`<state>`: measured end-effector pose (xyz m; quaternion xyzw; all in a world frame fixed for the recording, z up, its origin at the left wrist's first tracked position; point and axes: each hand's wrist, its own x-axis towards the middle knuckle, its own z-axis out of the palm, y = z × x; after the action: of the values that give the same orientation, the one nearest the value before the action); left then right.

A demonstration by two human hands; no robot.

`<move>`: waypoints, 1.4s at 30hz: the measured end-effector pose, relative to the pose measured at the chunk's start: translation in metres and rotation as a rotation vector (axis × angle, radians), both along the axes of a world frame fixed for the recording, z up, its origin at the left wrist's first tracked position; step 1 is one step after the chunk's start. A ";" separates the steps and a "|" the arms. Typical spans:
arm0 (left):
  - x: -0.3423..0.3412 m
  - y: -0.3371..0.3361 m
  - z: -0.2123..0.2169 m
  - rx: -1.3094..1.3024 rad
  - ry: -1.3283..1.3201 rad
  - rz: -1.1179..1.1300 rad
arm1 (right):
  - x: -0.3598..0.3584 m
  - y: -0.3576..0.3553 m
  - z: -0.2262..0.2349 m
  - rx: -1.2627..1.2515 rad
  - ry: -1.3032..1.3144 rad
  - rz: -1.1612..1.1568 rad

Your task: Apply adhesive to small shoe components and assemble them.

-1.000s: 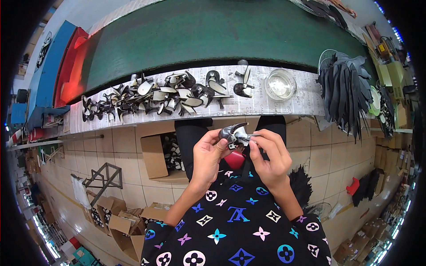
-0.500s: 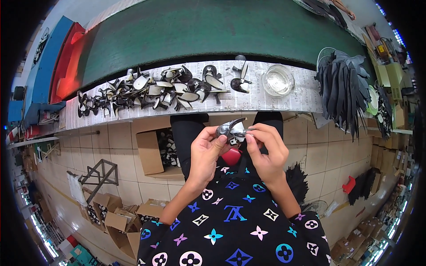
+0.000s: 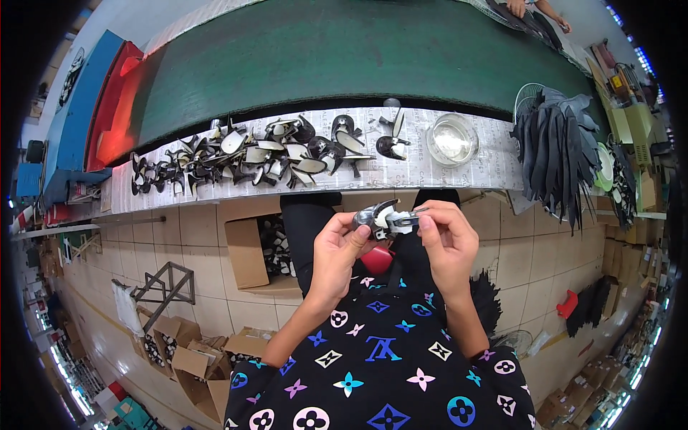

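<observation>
Between my two hands, over my lap, is a black shoe heel (image 3: 368,215) with white parts showing. My left hand (image 3: 335,252) is closed round its rounded black end, thumb on the near side. With thumb and fingers, my right hand (image 3: 450,242) pinches its narrow right end; whether that is the stem or a loose flap of covering, I cannot tell. Beyond my hands, a heap of black-and-white heels (image 3: 247,156) lies on the paper-covered ledge (image 3: 496,166). A separate heel (image 3: 390,147) sits beside a round clear bowl (image 3: 453,140).
Past the ledge runs a wide green belt (image 3: 308,57). Black strips (image 3: 555,154) hang over a wire rack at the right. An open cardboard box (image 3: 247,254) holding heels stands on the floor by my left leg. Another person's hand (image 3: 516,7) shows at the far right.
The heel has turned in my hands, its narrow end now pointing right. My right hand has shifted slightly right and down. Another person's hand has come into view at the top right.
</observation>
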<state>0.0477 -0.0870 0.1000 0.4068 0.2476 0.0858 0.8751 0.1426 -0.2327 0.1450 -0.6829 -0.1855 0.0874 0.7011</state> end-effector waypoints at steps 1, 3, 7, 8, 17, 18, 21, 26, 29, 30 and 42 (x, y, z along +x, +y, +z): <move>0.000 0.001 -0.001 -0.001 0.009 0.001 | 0.002 0.001 0.000 -0.111 -0.141 0.005; 0.000 0.001 -0.001 -0.001 0.018 0.002 | 0.005 0.002 0.003 -0.211 -0.289 0.020; 0.001 0.002 -0.002 -0.017 0.013 0.015 | 0.010 0.006 0.005 -0.345 -0.536 0.066; 0.001 0.002 -0.002 -0.015 0.004 0.009 | 0.010 0.007 0.005 -0.347 -0.535 0.065; 0.002 -0.002 0.003 -0.007 -0.040 0.002 | 0.009 0.007 0.006 -0.378 -0.539 0.094; 0.002 -0.002 0.003 -0.008 -0.040 -0.001 | 0.009 0.007 0.005 -0.384 -0.542 0.084; 0.001 -0.002 0.002 -0.001 -0.029 -0.010 | 0.008 0.007 0.003 -0.399 -0.551 0.049; 0.002 -0.003 0.002 0.001 -0.008 -0.008 | 0.011 0.004 0.000 -0.449 -0.561 -0.025; 0.001 -0.002 -0.001 0.021 0.024 -0.022 | 0.012 0.000 0.000 -0.495 -0.560 -0.072; 0.001 -0.002 -0.003 0.023 0.021 -0.024 | 0.013 -0.001 0.001 -0.501 -0.563 -0.085; -0.002 0.000 -0.008 -0.148 0.003 -0.036 | 0.007 -0.008 0.012 -0.371 -0.428 -0.093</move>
<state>0.0454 -0.0871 0.0918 0.3455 0.2472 0.0507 0.9039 0.1493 -0.2403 0.1566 -0.8103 -0.2783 -0.0585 0.5125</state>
